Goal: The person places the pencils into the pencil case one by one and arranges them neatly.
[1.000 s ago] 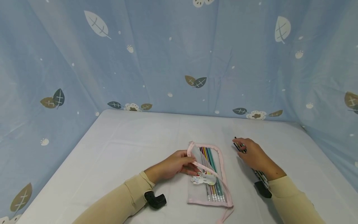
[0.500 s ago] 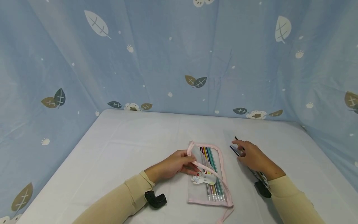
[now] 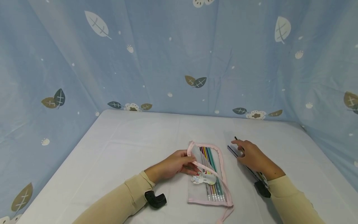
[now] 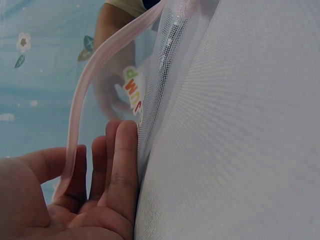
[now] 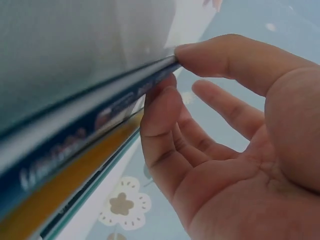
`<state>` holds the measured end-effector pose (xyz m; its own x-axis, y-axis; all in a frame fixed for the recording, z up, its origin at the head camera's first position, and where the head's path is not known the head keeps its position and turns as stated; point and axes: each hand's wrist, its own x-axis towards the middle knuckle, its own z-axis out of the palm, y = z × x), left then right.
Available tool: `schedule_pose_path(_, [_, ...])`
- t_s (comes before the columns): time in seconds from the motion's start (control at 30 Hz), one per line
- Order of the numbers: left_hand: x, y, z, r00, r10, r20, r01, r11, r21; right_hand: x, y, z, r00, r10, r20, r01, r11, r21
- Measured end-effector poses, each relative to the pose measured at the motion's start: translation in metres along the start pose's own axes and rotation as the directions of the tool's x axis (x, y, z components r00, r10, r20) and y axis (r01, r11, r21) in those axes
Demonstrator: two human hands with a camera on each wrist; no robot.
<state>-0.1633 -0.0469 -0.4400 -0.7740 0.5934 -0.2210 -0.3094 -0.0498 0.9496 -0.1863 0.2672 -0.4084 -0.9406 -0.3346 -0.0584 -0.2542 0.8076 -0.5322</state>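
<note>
A mesh pouch with pink trim (image 3: 197, 193) lies flat at the table's middle, several pencils (image 3: 211, 158) visible inside and a white JUMP tag (image 3: 207, 178) on its front. My left hand (image 3: 176, 164) pinches the trim at the pouch's lifted flap between thumb and fingers; in the left wrist view the other fingers lie against the mesh. To the right, my right hand (image 3: 253, 156) pinches a dark blue pencil (image 5: 107, 112) with a white stripe between thumb and index finger. Yellow and teal pencils (image 5: 80, 187) lie right beside it, partly hidden by the hand in the head view.
The white-covered table (image 3: 134, 133) backs onto a blue leaf-print curtain (image 3: 167, 62). A pink strap (image 3: 226, 214) trails from the pouch toward the table's near side. Black wrist mounts (image 3: 155, 200) sit on both wrists.
The blue pencil has slid out from the bunch under my right hand, its tip now further left. The right fingers have shifted slightly. My left hand and the pouch have not moved.
</note>
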Motion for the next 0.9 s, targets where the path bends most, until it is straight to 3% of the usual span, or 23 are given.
schedule_pose_path(0.3, [0.000, 0.000, -0.001, 1.000, 0.000, -0.002, 0.000, 1.000, 0.002, -0.004, -0.006, -0.002, 0.998, -0.041, -0.048, 0.045, 0.996, 0.077])
schedule_pose_path(0.67, [0.001, -0.002, 0.000, 1.000, -0.005, -0.010, 0.005, 1.000, -0.001, -0.004, -0.012, -0.003, 0.987, -0.086, -0.134, 0.095, 0.994, 0.061])
schedule_pose_path(0.9, [0.002, -0.002, -0.002, 1.000, 0.004, -0.010, -0.004, 1.000, -0.004, -0.003, -0.014, -0.003, 0.968, -0.131, -0.216, 0.144, 0.989, 0.044])
